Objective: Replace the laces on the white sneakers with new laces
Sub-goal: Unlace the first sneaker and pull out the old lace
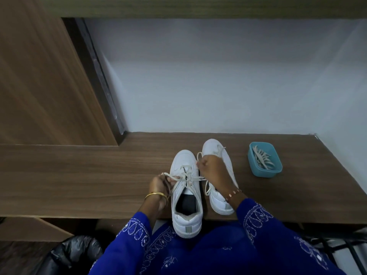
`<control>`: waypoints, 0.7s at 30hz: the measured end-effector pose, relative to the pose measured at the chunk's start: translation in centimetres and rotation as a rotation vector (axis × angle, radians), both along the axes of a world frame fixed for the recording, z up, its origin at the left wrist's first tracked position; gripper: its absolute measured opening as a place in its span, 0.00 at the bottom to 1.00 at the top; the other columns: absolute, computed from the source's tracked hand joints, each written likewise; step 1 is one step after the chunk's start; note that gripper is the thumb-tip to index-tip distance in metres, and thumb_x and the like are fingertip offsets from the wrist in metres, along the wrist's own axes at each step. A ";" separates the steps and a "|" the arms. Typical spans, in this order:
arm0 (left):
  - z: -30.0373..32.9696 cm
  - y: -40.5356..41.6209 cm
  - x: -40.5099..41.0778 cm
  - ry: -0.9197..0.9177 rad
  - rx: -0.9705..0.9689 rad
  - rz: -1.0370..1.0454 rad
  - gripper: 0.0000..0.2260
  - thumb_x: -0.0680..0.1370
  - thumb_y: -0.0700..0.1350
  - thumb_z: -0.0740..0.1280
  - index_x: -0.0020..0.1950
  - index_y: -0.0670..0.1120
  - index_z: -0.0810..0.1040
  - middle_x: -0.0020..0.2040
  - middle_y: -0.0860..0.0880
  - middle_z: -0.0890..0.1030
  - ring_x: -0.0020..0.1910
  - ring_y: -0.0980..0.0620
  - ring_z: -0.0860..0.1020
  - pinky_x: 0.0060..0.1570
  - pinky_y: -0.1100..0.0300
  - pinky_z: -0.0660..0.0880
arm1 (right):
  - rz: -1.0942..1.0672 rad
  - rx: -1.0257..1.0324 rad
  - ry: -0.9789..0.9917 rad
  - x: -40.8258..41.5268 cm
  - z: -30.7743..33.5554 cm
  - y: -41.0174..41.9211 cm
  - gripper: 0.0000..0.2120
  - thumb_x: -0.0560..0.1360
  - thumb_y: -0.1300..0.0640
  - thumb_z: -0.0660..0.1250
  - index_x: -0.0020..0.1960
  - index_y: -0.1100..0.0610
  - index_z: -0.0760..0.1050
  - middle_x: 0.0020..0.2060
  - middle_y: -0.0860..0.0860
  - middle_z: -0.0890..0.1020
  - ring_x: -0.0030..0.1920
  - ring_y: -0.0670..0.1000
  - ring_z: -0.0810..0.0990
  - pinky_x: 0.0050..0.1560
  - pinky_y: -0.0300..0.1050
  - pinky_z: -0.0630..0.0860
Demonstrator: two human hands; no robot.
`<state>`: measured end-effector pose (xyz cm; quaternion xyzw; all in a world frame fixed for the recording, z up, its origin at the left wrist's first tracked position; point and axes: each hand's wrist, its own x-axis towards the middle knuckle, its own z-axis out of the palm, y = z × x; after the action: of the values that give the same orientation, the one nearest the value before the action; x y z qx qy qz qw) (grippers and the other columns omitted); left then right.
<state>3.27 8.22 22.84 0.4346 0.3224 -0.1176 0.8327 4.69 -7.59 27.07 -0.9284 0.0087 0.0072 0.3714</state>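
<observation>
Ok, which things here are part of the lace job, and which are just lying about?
In the job:
- near sneaker, overhanging the desk edge
- its lace, pulled by left hand and right hand
- far sneaker, laced
- blue tub holding loose laces

Lying about:
- black bag on the floor
- wooden desk

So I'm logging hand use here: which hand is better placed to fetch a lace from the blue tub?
Right. The right hand lies nearer the blue tub of laces, which sits on its side; the left hand holds a lace end across the near sneaker.
</observation>
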 end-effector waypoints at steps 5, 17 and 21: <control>0.7 0.8 -0.2 0.068 -0.119 0.130 0.16 0.80 0.40 0.47 0.36 0.41 0.66 0.26 0.39 0.77 0.26 0.43 0.81 0.35 0.55 0.79 | 0.188 -0.093 0.271 -2.8 -1.6 1.3 0.11 0.69 0.55 0.71 0.37 0.58 0.70 0.32 0.56 0.74 0.34 0.55 0.76 0.36 0.46 0.72; -0.9 0.7 -1.5 -0.426 1.472 -0.255 0.13 0.71 0.39 0.59 0.52 0.37 0.77 0.46 0.39 0.77 0.45 0.40 0.75 0.45 0.51 0.72 | 0.206 -0.206 0.249 -3.1 -1.9 1.7 0.23 0.68 0.55 0.73 0.27 0.57 0.60 0.27 0.52 0.67 0.33 0.52 0.70 0.31 0.43 0.63; -0.5 0.2 -1.7 -0.672 1.544 -0.563 0.18 0.70 0.40 0.60 0.58 0.42 0.79 0.50 0.43 0.82 0.50 0.42 0.78 0.59 0.44 0.70 | 0.178 -0.230 0.192 -3.6 -1.8 2.0 0.13 0.71 0.56 0.69 0.50 0.65 0.77 0.48 0.58 0.80 0.51 0.56 0.78 0.51 0.47 0.74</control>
<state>1.60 8.43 22.31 0.9497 -0.0684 0.0661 0.2983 1.07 -5.56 25.27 -0.9569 -0.0376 0.1276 0.2581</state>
